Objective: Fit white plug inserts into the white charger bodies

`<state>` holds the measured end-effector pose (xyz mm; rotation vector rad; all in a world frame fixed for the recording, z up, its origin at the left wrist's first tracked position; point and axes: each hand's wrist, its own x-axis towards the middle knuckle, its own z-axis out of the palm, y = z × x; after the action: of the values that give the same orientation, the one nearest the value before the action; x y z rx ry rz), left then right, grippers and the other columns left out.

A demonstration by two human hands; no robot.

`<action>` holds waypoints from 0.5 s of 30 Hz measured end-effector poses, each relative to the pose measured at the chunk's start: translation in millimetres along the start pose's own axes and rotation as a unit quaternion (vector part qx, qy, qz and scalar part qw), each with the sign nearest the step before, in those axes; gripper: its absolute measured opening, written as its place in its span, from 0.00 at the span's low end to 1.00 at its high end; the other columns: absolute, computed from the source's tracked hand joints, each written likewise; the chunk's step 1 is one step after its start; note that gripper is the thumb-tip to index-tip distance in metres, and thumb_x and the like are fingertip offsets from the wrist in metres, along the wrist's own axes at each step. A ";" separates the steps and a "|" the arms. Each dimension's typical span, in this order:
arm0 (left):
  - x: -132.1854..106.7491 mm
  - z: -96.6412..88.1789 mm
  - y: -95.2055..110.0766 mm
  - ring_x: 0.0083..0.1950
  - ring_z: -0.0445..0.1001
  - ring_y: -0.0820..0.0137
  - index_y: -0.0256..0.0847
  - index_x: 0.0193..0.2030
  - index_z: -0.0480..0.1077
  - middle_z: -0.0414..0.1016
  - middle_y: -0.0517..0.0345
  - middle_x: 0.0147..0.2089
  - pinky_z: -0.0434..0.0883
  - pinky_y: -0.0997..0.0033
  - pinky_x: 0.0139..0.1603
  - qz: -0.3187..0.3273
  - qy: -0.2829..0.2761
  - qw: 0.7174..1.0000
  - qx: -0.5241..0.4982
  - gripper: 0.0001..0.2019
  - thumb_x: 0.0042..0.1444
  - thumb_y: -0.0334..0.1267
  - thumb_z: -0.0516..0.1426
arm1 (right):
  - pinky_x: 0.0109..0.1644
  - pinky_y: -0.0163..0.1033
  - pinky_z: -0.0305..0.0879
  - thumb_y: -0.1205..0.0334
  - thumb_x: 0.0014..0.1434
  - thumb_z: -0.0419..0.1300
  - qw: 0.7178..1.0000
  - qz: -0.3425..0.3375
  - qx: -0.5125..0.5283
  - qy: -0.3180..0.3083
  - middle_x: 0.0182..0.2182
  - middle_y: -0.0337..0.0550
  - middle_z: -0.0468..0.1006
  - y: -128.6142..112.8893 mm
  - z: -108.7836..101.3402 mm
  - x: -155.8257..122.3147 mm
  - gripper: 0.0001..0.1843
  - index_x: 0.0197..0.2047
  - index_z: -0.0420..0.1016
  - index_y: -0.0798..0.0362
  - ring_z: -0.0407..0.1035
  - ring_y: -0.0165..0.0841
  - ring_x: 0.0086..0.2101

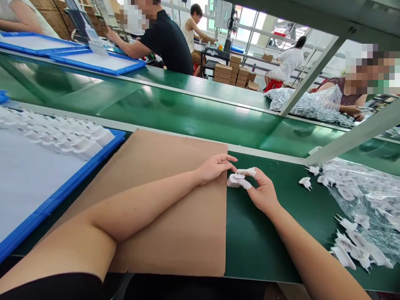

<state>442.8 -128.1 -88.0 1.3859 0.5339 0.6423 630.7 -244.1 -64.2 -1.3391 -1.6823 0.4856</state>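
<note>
Item: white plug (233,181), one, at the right edge of your cardboard sheet (175,241), by the green tabletop (256,246); whether it rests there, you cannot tell.
Right hand (264,191): your grip is closed on the white plug, thumb and finger in white wraps (249,171).
Left hand (215,168): your grip is loose, fingers extended, tips just beside the right fingertips; contact with the white plug unclear.
Done, by judgement: the white blocks (62,131) rowed along the far part of your blue tray (56,199).
Left, by judgement: the held piece, plus the loose plugs (351,246) on your right and those in the clear bag (371,187); count uncertain.
Orientation: long axis roughly left to right, rising slightly rightward; rounded end towards your left, other end between your fingers. Pin direction: too small to tell.
</note>
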 end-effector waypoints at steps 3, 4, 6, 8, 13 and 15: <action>-0.1 1.6 -2.5 0.47 0.79 0.63 0.35 0.57 0.74 0.82 0.48 0.47 0.72 0.61 0.55 0.010 -0.036 0.999 0.012 0.19 0.61 0.41 0.62 | 0.52 0.46 0.73 0.59 0.63 0.63 1.000 -0.008 -0.009 -0.005 0.41 0.44 0.81 1.7 -0.7 0.7 0.10 0.47 0.82 0.46 0.76 0.38 0.43; 0.5 2.5 -2.9 0.47 0.79 0.64 0.35 0.55 0.75 0.82 0.48 0.47 0.73 0.61 0.55 0.018 -0.040 0.999 0.026 0.17 0.60 0.38 0.62 | 0.52 0.46 0.73 0.59 0.63 0.63 1.000 -0.014 -0.012 -0.006 0.42 0.44 0.81 2.0 -1.1 0.4 0.11 0.48 0.82 0.46 0.76 0.38 0.43; 3.2 3.9 -3.0 0.49 0.79 0.64 0.35 0.52 0.77 0.82 0.49 0.46 0.73 0.61 0.58 0.033 -0.043 0.997 0.054 0.16 0.57 0.30 0.59 | 0.52 0.46 0.73 0.57 0.63 0.63 0.999 -0.025 -0.024 -0.004 0.43 0.44 0.82 3.6 -2.2 -1.0 0.11 0.48 0.82 0.45 0.76 0.39 0.44; 7.8 2.5 -2.8 0.53 0.79 0.63 0.35 0.51 0.78 0.82 0.50 0.48 0.72 0.61 0.62 0.040 -0.057 0.995 0.066 0.19 0.51 0.25 0.58 | 0.53 0.49 0.72 0.55 0.63 0.62 0.998 -0.030 -0.048 0.007 0.46 0.44 0.82 8.7 -3.1 -2.3 0.13 0.50 0.81 0.42 0.76 0.42 0.46; 9.7 -8.7 4.5 0.53 0.78 0.59 0.34 0.51 0.79 0.81 0.52 0.48 0.73 0.65 0.59 0.022 -0.152 0.976 0.152 0.21 0.48 0.34 0.70 | 0.54 0.59 0.71 0.49 0.61 0.60 0.994 -0.012 -0.098 0.044 0.49 0.47 0.82 27.9 -1.2 -0.9 0.16 0.51 0.79 0.35 0.76 0.50 0.49; -3.0 -11.2 15.6 0.52 0.79 0.60 0.34 0.49 0.79 0.81 0.53 0.46 0.72 0.66 0.58 0.017 -0.151 0.972 0.179 0.21 0.52 0.43 0.70 | 0.56 0.60 0.71 0.46 0.62 0.61 0.996 -0.011 -0.078 0.035 0.49 0.46 0.82 30.3 -0.1 -1.9 0.17 0.53 0.78 0.34 0.77 0.51 0.50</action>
<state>431.4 -121.1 -74.0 1.7990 0.3936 0.3599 647.8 -235.7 -87.8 -1.4311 -1.7035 0.2964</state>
